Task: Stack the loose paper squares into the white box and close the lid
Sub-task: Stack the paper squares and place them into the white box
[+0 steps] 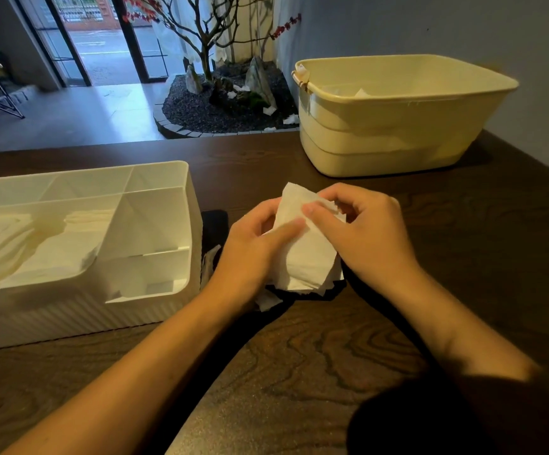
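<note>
A bundle of white paper squares (309, 254) stands on end at the middle of the dark wooden table. My left hand (253, 244) holds its left side, with the thumb pressed across the front. From the right, my right hand (361, 231) pinches the top sheet between thumb and fingers. The white box (168, 310) sits to the left, its top uncovered, with several compartments; its large one holds white paper (46, 251). A loose scrap of paper (268, 302) lies under the bundle.
A cream plastic tub (398, 126) stands at the back right near the wall, with some paper inside. A black object (214, 231) lies between the box and my hands. Beyond the table's far edge are a floor and an indoor rock garden.
</note>
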Motion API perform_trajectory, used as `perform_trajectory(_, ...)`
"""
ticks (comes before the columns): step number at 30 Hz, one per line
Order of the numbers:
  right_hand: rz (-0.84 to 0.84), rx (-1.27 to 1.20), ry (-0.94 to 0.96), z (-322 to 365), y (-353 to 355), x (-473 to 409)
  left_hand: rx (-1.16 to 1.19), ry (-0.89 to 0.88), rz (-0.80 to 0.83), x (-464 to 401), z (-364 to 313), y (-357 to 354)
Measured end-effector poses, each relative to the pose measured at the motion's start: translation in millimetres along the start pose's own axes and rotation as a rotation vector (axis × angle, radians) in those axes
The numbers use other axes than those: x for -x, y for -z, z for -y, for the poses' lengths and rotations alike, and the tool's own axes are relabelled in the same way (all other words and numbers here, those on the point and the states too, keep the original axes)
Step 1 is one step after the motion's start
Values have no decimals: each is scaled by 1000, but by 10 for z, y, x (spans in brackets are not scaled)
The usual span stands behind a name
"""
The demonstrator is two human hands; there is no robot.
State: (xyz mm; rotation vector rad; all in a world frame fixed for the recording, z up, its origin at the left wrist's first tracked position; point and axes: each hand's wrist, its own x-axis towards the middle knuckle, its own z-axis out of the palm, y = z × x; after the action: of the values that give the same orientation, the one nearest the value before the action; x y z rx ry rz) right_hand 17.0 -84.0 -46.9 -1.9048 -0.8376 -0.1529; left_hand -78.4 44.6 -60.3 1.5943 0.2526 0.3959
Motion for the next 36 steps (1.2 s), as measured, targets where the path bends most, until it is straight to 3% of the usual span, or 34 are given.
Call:
perform_trajectory(3,-40,-11,-14,12,16,-19,-73,-26,-18,-36,55,39)
perform_trajectory(5,-41,-46,-149,25,37,-67,-95,-67,-86,-64,89,53)
perform_trajectory(9,152,-599,-646,175,-23,-79,-111,-111,-230,-94,101,58)
perform_trajectory(11,139,-844,-732,247,-115,-19,-128,-128,-229,-78,128,35)
perform_trajectory(13,85,-948,-720,277,-197,40,-147,-123,-145,-42,154,-20)
perform_trajectory(17,-16,-918,-633,225,-167,47,-227,-138,85,46,115,-68)
perform_trajectory(23,85,-723,-547,77,53,-105,-461,-207,152,45,-51,68)
perform_trajectory(30,497,-281,-237,-71,194,-158,-673,-327,76,-15,-37,163)
perform_trajectory(33,492,-205,-196,-71,214,-156,-576,-404,-77,-12,-29,152)
perform_trajectory(36,460,-231,-182,-106,178,-136,-387,-371,-156,30,13,66)
